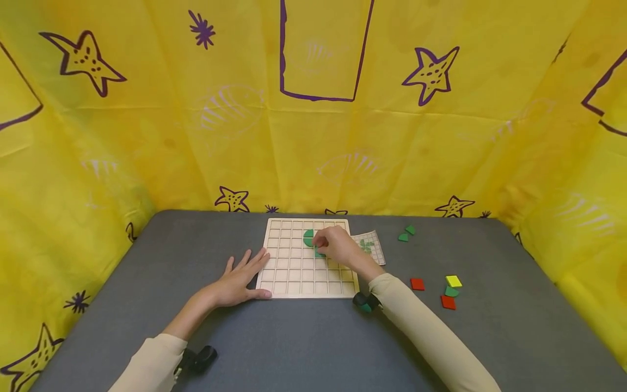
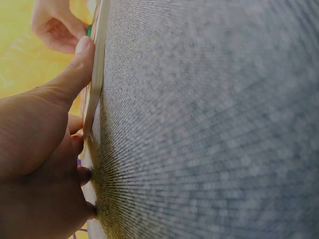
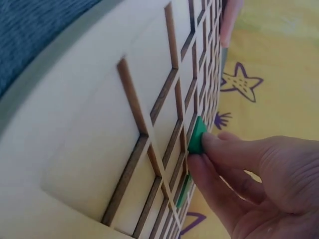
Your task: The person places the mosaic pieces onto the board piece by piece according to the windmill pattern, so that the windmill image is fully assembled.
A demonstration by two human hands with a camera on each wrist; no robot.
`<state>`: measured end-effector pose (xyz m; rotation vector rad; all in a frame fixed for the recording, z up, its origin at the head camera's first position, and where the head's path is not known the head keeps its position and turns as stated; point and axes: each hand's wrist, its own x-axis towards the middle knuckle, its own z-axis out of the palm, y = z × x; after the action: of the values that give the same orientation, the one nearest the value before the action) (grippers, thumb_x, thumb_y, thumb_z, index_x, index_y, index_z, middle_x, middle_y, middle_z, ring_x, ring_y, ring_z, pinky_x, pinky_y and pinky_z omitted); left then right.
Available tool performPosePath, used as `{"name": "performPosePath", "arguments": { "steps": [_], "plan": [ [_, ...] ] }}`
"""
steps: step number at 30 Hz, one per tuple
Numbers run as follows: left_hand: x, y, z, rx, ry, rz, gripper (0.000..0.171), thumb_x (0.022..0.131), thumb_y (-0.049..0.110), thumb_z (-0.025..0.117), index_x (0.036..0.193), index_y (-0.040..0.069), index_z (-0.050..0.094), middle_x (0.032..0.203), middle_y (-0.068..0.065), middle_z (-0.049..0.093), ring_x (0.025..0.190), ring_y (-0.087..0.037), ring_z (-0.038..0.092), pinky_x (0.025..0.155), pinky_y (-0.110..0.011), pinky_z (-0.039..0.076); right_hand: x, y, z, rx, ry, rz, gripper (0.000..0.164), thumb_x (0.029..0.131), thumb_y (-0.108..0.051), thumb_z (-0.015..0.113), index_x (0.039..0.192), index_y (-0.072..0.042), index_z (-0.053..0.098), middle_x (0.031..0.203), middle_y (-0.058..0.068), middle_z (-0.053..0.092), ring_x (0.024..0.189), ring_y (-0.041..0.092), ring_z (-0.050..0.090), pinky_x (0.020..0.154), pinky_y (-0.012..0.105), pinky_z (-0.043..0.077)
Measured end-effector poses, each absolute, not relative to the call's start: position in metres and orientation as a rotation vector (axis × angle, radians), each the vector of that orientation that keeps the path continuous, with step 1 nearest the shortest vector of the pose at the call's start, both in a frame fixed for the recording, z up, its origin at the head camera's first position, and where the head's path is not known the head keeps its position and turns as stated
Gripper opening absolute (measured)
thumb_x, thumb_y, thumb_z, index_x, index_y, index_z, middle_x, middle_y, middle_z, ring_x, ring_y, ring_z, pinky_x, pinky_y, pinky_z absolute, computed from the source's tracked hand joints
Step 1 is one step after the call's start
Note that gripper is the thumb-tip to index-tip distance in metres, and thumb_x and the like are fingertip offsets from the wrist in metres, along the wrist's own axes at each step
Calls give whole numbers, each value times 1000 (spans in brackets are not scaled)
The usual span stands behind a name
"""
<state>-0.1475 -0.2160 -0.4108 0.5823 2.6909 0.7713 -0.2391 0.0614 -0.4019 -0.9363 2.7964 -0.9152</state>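
At the centre of the head view, the right hand (image 1: 338, 246) pinches a green piece (image 3: 197, 135) between thumb and fingers (image 3: 219, 149), against the grid board (image 1: 294, 272). The left hand (image 1: 240, 280) lies flat with fingers released, thumb along the board's lower left edge. Loose pieces (image 1: 448, 291) sit on the grey surface (image 1: 303, 343) at right.

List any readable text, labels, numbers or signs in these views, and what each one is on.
None: no words, numbers or brand marks are readable in any view.
The yellow backdrop carries only purple drawings of stars and outlines, no lettering.
The pattern card beside the wooden grid board shows a printed grid with green shapes; any print on it is too small to read.
The green piece in the right hand is unmarked.
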Motion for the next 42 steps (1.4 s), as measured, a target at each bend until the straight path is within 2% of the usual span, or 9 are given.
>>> {"name": "performPosePath", "arguments": {
  "steps": [11,21,28,37,42],
  "plan": [
    [-143,-219,-410,561,2689,790,95,87,48,69,156,3,21,163,-18,11,145,-50,-1,106,-71,-10,-234,54,-404,-918,2824,-901,14,84,6,72,94,-2,74,88,9,72,81,18,66,74,30,54],
    [-146,-218,-409,578,2696,768,95,88,48,68,156,3,19,163,-18,10,146,-49,-2,107,-70,-10,-234,58,-403,-870,2845,-950,12,85,5,71,92,-4,75,81,2,70,76,13,64,72,28,53],
    [-145,-215,-410,588,2692,783,95,88,47,69,156,3,20,163,-18,10,145,-49,-2,106,-71,-10,-235,60,-398,-908,2823,-886,10,88,1,69,95,-4,75,85,3,71,76,14,63,70,28,52],
    [-149,-215,-412,601,2702,759,95,87,48,69,156,3,20,163,-18,11,146,-49,-1,106,-71,-9,-242,84,-380,-870,2840,-895,14,91,-3,68,103,-1,74,87,4,70,77,16,63,72,31,52],
    [-148,-217,-412,581,2694,755,96,87,49,69,156,4,20,163,-17,10,146,-49,-2,106,-71,-10,-247,107,-373,-772,2836,-909,17,92,-5,67,108,-1,73,93,5,70,84,19,64,76,35,53]
  ]
}}
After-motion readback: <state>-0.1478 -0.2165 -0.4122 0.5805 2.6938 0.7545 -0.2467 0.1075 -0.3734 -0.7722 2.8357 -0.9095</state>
